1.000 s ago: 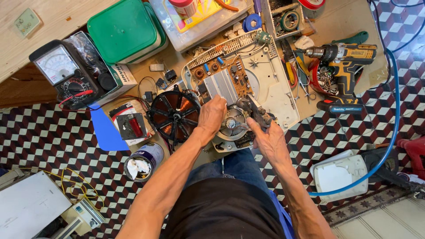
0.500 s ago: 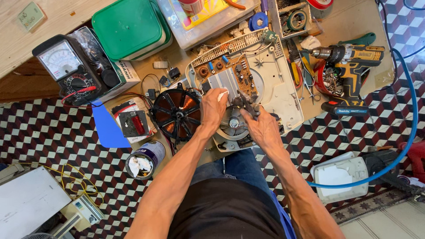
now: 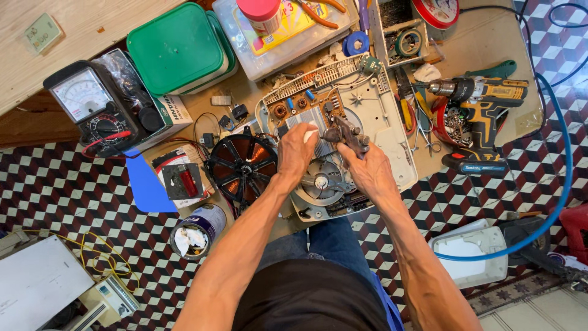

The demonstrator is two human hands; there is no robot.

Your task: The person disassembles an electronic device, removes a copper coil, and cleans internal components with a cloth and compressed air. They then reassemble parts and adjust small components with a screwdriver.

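Two bare hands at work over an opened white appliance base [image 3: 392,132] on the tabletop. Left hand [image 3: 297,150] now pressed flat-fingered against the finned metal heat sink [image 3: 315,125] beside the brown circuit board [image 3: 300,104], fingers together, pinching nothing clearly. Right hand [image 3: 367,168] closed around a dark soldering tool [image 3: 346,132], tip raised toward the board, a shift up from lower over the grey fan housing [image 3: 321,181] a moment ago. Suggests attention moved from fan to board. Left of that, a black copper coil disc [image 3: 242,165]; far left, an analogue meter [image 3: 92,104]; right, a yellow cordless drill [image 3: 484,104]
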